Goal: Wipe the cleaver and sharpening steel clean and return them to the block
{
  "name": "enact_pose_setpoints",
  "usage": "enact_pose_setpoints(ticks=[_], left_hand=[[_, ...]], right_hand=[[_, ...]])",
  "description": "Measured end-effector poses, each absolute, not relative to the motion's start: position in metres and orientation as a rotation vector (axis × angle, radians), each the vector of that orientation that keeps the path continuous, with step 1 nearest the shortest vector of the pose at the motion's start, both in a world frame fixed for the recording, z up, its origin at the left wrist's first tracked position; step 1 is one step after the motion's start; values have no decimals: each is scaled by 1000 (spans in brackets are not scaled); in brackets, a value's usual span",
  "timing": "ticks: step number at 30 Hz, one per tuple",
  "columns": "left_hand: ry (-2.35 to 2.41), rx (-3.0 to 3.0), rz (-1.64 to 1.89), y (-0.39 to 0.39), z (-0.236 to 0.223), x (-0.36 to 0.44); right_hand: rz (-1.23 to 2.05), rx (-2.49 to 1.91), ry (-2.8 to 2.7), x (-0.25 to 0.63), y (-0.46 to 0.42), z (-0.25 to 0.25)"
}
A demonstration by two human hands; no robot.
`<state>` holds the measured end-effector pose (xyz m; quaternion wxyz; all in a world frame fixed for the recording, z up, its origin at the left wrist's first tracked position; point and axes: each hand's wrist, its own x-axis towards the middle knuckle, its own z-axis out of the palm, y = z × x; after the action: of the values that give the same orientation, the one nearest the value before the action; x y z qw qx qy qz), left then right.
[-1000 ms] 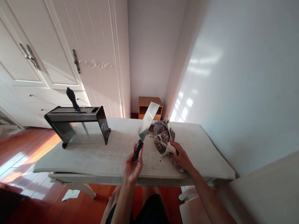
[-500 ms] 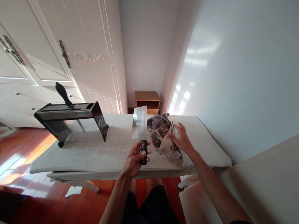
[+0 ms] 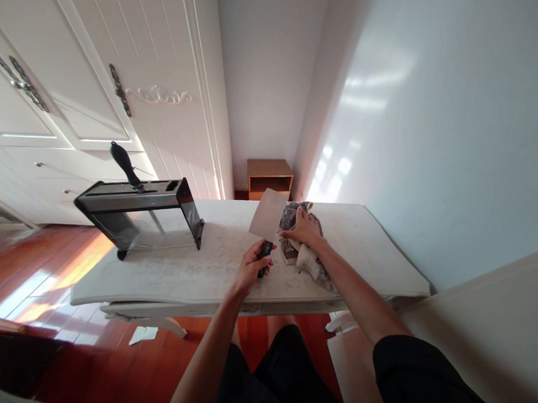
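Observation:
My left hand [image 3: 251, 268] is wrapped around the black handle of a cleaver [image 3: 268, 215], whose broad blade tilts up and to the right above the table. Just right of the blade, my right hand [image 3: 305, 228] presses down on a crumpled brown-and-cream patterned cloth [image 3: 310, 261], fingers curled into its folds. Part of the cloth lies hidden under that hand and wrist. Blade and cloth are close together; whether they touch, I cannot tell.
A knife block [image 3: 136, 200] with clear sides and one black-handled tool in it stands on the left of the white table [image 3: 187, 279]. Behind are a white wardrobe [image 3: 168, 128] and a small wooden cabinet [image 3: 269, 166]. A wall [image 3: 428, 125] borders the right side.
My right hand has moved forward and left onto the cloth and taken hold of it, bunching it up. The cleaver has tipped rightward, toward the cloth. The view has shifted slightly.

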<state>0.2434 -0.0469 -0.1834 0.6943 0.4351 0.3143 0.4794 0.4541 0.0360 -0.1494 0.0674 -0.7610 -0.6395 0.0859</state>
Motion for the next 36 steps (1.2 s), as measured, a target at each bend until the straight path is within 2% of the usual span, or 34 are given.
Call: enact_pose_setpoints(ticks=[4, 9, 13, 24, 27, 32, 36], left_hand=[[709, 1026, 1023, -55, -187, 245], [677, 993, 951, -65, -186, 242], [722, 863, 1029, -67, -182, 243], [859, 969, 1132, -72, -184, 250], [890, 938, 1137, -73, -183, 252], [884, 882, 1156, -71, -180, 252], [863, 882, 1151, -71, -182, 249]], right_hand=[[154, -2133, -1943, 462, 36, -156], [190, -1858, -1811, 483, 20, -165], [221, -1752, -1671, 502, 0, -166], [266, -1346, -1067, 520, -42, -134], [92, -1327, -1141, 517, -51, -121], [-331, -1296, -1630, 500, -54, -102], [-391, -1272, -1912, 470, -43, -98]])
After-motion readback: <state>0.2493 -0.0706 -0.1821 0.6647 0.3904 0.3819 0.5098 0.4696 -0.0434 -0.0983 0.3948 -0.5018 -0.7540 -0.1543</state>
